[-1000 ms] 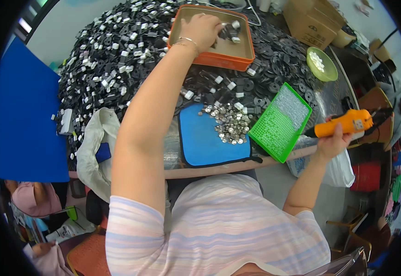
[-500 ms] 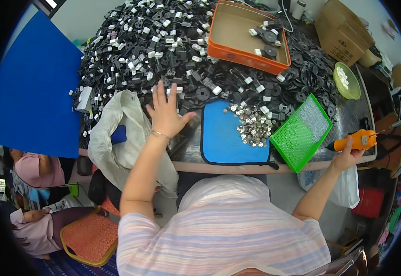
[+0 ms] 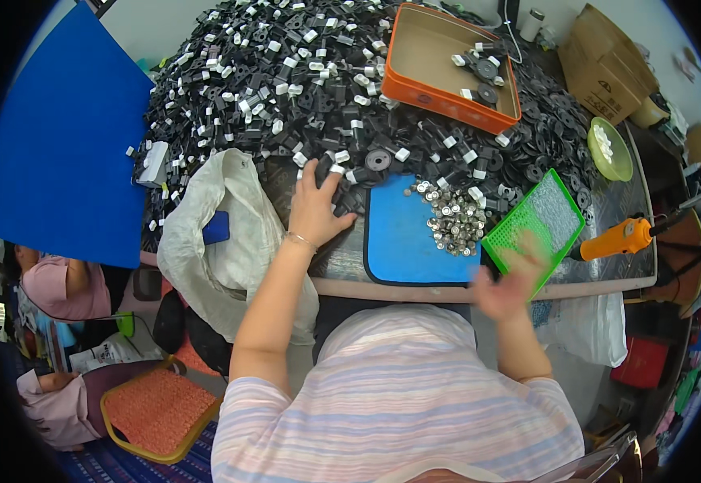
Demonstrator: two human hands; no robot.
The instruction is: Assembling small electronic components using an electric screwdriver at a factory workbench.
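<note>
My left hand [image 3: 318, 211] is at the near edge of a heap of black plastic parts [image 3: 286, 97] with white ends. Its fingers are spread over a few of these pieces, with the thumb held apart. Beside it lies a blue mat [image 3: 395, 233] bearing a cluster of small round metal pieces [image 3: 457, 219]. My right hand [image 3: 515, 282] is smeared by motion over the near end of a green perforated tray [image 3: 564, 193] filled with tiny silvery pieces. Away from both hands, an orange power screwdriver [image 3: 620, 239] rests at the table's right side.
An orange-rimmed box [image 3: 447, 109] holding a few black parts sits on the heap. A white sack [image 3: 197, 241] hangs at the near edge, left of my arm. A yellow-green bowl [image 3: 620, 157] and a cardboard box [image 3: 604, 72] stand right. Another person [image 3: 65, 290] sits at left.
My right hand has let go of the orange screwdriver and swung left to the green tray. My left hand has come down onto the heap's near edge, slightly right of before.
</note>
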